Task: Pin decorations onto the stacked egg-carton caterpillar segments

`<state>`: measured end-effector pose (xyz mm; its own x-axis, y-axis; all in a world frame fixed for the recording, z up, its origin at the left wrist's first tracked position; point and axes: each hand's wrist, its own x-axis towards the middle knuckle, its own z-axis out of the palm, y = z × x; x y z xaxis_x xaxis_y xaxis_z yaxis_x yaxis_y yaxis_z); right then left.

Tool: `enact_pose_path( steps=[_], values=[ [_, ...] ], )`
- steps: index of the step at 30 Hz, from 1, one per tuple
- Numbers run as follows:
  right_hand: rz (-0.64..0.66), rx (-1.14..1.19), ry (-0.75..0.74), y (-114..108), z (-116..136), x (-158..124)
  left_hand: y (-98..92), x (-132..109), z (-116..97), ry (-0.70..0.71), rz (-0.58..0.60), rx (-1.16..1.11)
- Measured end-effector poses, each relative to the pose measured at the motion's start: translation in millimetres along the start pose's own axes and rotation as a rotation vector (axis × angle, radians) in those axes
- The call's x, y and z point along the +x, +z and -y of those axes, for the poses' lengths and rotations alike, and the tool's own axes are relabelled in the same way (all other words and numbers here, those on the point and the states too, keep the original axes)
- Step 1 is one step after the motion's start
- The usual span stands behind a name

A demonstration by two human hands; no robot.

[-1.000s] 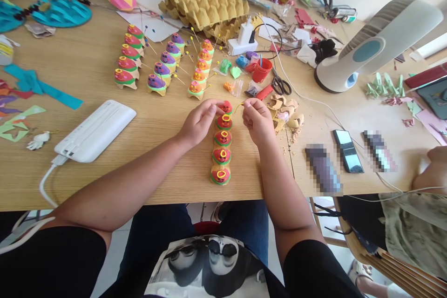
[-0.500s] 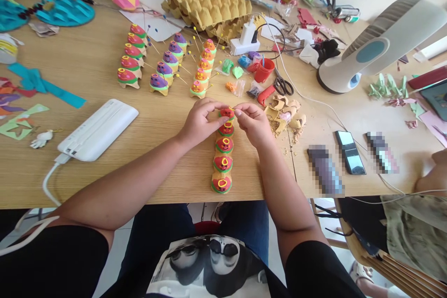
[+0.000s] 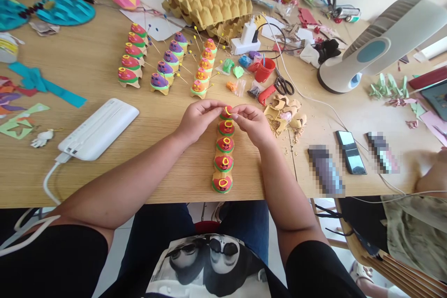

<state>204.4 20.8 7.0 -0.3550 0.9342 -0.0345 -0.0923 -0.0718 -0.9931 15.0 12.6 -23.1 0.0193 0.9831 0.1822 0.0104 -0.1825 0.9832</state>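
In front of me an egg-carton caterpillar [image 3: 223,144] lies in a row of bumps topped with red clay, edged in green, with small faces and yellow rings. On its farthest bump rests a curved yellow clay strip [image 3: 227,110]. My left hand [image 3: 200,121] has thumb and forefinger closed at the left edge of that bump. From the other side, my right hand [image 3: 252,123] pinches at the strip's right end. The fingertips partly hide the bump.
Behind stand red [image 3: 130,62], purple [image 3: 164,67] and orange [image 3: 201,74] caterpillars with pins sticking out. Scissors [image 3: 283,84], a red cup [image 3: 264,71] and carton scraps [image 3: 284,114] lie right. A power bank [image 3: 98,129] is left, a fan [image 3: 363,51] far right.
The yellow strip has come down from between the fingertips onto the farthest bump and now curves there. My left thumb has shifted up off the bump's near side.
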Motion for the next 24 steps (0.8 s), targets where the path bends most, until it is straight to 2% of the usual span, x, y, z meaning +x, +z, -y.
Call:
enact_pose_path(
  steps=[9, 14, 24],
  values=[
    [-0.038, -0.170, -0.042, -3.3, -5.3, 2.3, 5.0, -1.3, -4.1, -0.047, -0.030, -0.158],
    [-0.040, -0.165, -0.049, -6.7, -7.7, 4.2, 7.1, 0.0, -3.2, -0.070, -0.062, -0.186],
    [-0.192, -0.193, -0.047, -4.8, -11.1, 10.3, 9.5, 4.2, 4.1, -0.075, -0.117, -0.179]
  ],
)
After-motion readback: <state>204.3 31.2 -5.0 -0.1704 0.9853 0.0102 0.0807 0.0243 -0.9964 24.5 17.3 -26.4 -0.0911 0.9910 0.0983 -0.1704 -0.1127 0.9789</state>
